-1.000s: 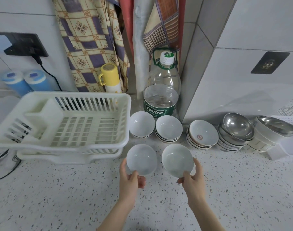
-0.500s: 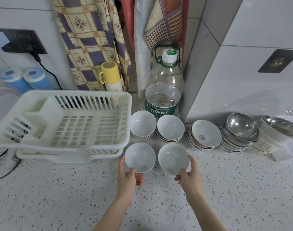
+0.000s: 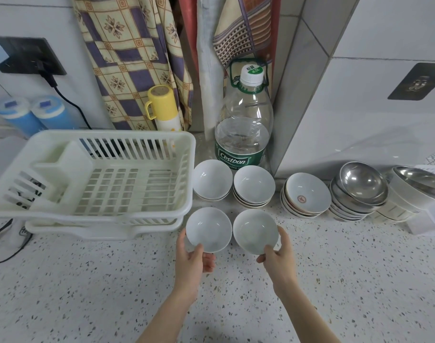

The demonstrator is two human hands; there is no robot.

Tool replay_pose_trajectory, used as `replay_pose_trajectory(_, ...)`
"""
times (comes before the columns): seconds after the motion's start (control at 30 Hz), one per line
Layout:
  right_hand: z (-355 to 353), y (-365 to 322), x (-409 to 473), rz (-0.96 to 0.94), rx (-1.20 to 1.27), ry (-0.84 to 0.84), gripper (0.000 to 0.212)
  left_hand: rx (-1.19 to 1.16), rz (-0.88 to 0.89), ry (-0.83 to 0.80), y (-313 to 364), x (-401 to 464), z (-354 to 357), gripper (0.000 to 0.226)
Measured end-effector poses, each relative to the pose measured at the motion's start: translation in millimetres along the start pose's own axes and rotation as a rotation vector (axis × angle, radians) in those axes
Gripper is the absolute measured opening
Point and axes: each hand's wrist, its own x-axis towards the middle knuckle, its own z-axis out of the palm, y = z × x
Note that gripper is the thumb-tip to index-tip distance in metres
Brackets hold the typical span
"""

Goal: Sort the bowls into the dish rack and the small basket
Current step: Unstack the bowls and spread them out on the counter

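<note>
Each grip pinches a bowl's near rim: left hand (image 3: 191,258) left bowl (image 3: 209,229), right hand (image 3: 279,259) right bowl (image 3: 255,231).

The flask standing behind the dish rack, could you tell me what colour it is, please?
Yellow cap and handle, over a paler cream body; the flask shows best in the head view.

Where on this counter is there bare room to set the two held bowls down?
Bare speckled counter runs along the near edge, in front of the dish rack and either side of both forearms. Crowded: the back row, with white bowl stacks, steel bowls and water bottle.
</note>
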Motion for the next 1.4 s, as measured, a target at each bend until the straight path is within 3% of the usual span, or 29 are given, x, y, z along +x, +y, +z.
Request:
replay_pose_trajectory(1.2, -1, 1, 1, 0.01, -0.014, -0.023, 0.056, -0.002, -0.065, -0.012, 8, 5, 1, 0.062)
replay_pose_trajectory(1.4, -9, -4, 1, 0.007, -0.061, -0.07, 0.055, 0.139, -0.036, -0.035, 12, 2, -6, 0.062)
